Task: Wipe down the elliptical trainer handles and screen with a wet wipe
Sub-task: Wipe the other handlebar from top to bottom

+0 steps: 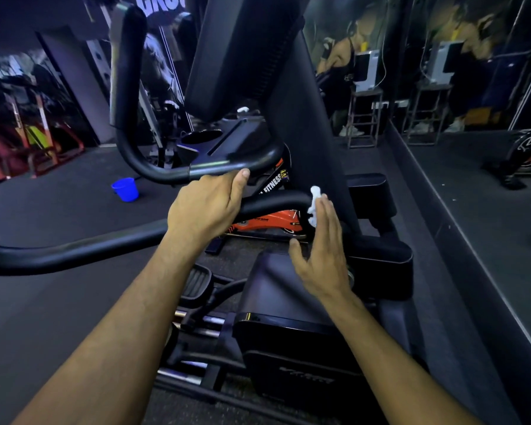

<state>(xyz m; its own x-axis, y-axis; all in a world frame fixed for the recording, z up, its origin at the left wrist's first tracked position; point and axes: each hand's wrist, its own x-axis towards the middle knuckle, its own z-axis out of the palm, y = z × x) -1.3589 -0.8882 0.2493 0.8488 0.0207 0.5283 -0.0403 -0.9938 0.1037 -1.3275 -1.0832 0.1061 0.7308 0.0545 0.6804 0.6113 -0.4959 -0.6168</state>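
A black elliptical trainer fills the middle of the head view, seen from the side. Its long lower handle (74,250) runs in from the left edge, and my left hand (206,207) grips it with the thumb up near the curved upper handle (166,173). My right hand (322,253) has straight fingers and presses a crumpled white wet wipe (314,207) against the end of the short black handle (276,200), beside the console column (307,124). The console housing (227,56) rises above; its screen face is turned away from me.
A blue bucket (125,189) stands on the dark floor to the left. An orange and black exercise bike (267,222) sits behind the handles. A mirror wall (472,87) runs along the right. The trainer's pedals (196,283) and base cover (288,332) lie below my arms.
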